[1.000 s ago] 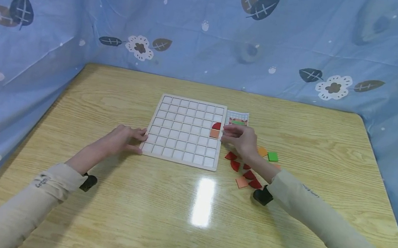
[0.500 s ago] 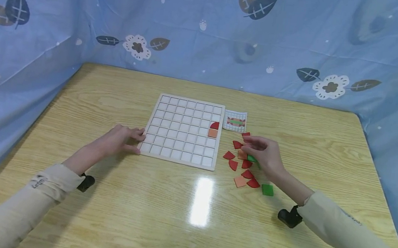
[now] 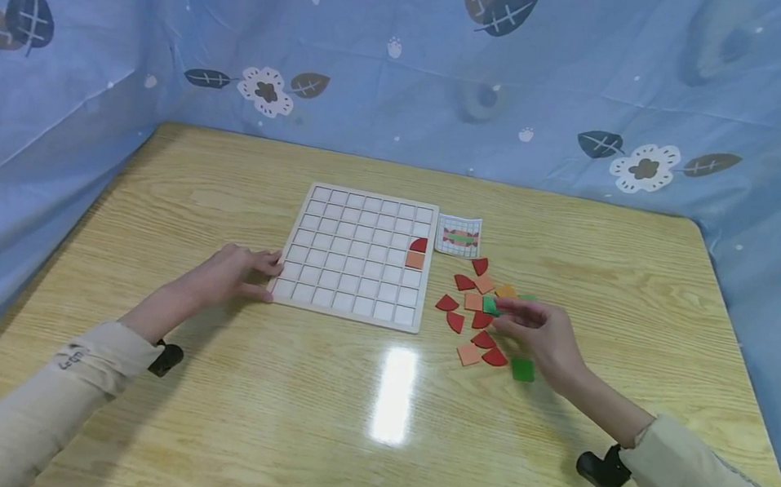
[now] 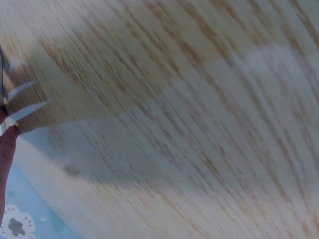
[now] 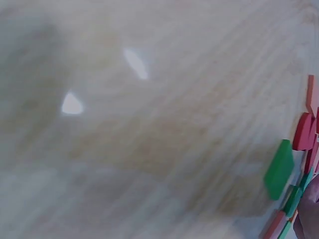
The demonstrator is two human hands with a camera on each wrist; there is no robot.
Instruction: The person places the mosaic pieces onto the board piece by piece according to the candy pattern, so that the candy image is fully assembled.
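Observation:
My left hand [image 3: 231, 272] rests at the left edge of a white gridded board [image 3: 352, 256], fingers and thumb touching its rim near the lower-left corner. Set into cells at the board's right side are a red quarter-circle tile [image 3: 419, 245] and an orange square tile [image 3: 415, 260]. My right hand [image 3: 546, 340] hovers over the loose tiles, thumb and fingertips apart, close to a green square tile [image 3: 492, 305]. I see nothing held between them, though the hand hides some tiles. The right wrist view catches only a sliver of that hand [image 5: 309, 209] beside the tiles.
A small pattern card [image 3: 459, 236] lies against the board's upper right. Red quarter-circles [image 3: 485, 340] and orange squares [image 3: 469, 354] are scattered to the board's right, with a separate green square [image 3: 523, 369] nearer me. A blue patterned cloth [image 3: 415, 57] hangs behind the wooden table [image 3: 311, 398].
My right hand has moved from the board's right edge, rightward and toward me, to the far side of the loose tiles, uncovering the card. The left hand stays on the board's edge.

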